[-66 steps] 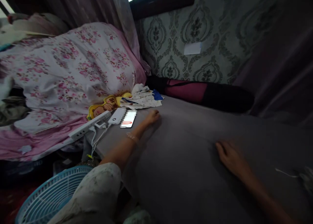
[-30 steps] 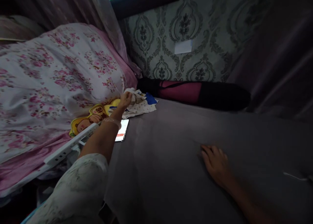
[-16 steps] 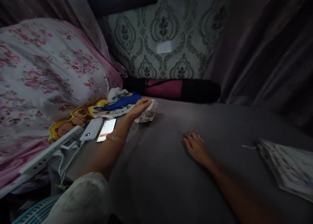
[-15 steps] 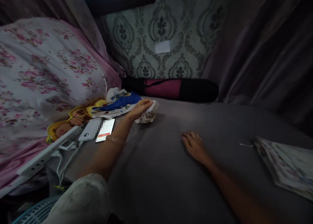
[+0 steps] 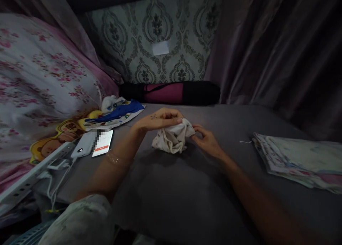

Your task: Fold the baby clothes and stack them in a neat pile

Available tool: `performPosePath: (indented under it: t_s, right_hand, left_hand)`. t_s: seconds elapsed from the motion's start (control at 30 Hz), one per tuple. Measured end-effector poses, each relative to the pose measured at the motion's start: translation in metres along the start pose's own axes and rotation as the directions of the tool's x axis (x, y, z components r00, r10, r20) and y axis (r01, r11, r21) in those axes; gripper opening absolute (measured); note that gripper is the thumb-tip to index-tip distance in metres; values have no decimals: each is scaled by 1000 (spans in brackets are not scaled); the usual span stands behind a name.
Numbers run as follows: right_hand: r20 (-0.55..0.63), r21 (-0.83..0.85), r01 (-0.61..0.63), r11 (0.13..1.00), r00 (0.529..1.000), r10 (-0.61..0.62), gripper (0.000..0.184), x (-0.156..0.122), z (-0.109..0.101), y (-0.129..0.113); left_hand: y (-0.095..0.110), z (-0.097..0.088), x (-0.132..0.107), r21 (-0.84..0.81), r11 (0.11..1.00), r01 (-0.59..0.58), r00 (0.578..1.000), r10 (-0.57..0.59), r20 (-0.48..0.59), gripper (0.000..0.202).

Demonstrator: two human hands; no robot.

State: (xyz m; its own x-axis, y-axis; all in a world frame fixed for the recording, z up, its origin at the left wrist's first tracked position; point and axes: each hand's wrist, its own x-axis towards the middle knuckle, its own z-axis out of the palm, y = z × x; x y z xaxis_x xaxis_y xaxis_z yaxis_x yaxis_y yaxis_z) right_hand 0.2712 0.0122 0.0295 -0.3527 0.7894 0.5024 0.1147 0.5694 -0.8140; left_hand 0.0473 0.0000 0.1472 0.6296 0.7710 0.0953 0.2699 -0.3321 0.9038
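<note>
A crumpled white cloth with small dark prints (image 5: 171,139) is bunched up over the grey sheet (image 5: 171,191), in the middle of the view. My left hand (image 5: 162,119) grips it from above, thumb lying along its top. On the cloth's right side, my right hand (image 5: 207,139) has its fingertips closed on the edge. What kind of item the cloth is cannot be made out in its bunched state. Behind my left hand lies a blue and white printed garment (image 5: 120,113), loosely heaped.
To the left are a phone with a lit screen (image 5: 103,143), a power bank (image 5: 82,145) and a white power strip (image 5: 34,177) with cables. Folded fabric (image 5: 296,159) lies on the right. A black and pink long bag (image 5: 168,92) rests against the wall.
My left hand has brought the cloth nearer and away from the blue garment. My right hand has moved from the bare sheet onto the cloth. The view has turned slightly right.
</note>
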Motion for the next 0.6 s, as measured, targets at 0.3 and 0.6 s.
performPosePath:
  t_s: [0.3,0.6]
  right_hand:
    - [-112,46,-262,964,958,266,35,-2,-60,-58]
    - [197,-215,-474,854,835,513,48,-7,-106,-13]
  left_hand:
    - [-34,0,16,91,993,-70,977,87,-195,31]
    - [-84,53,60,-8,998,-69,938,63,-342,34]
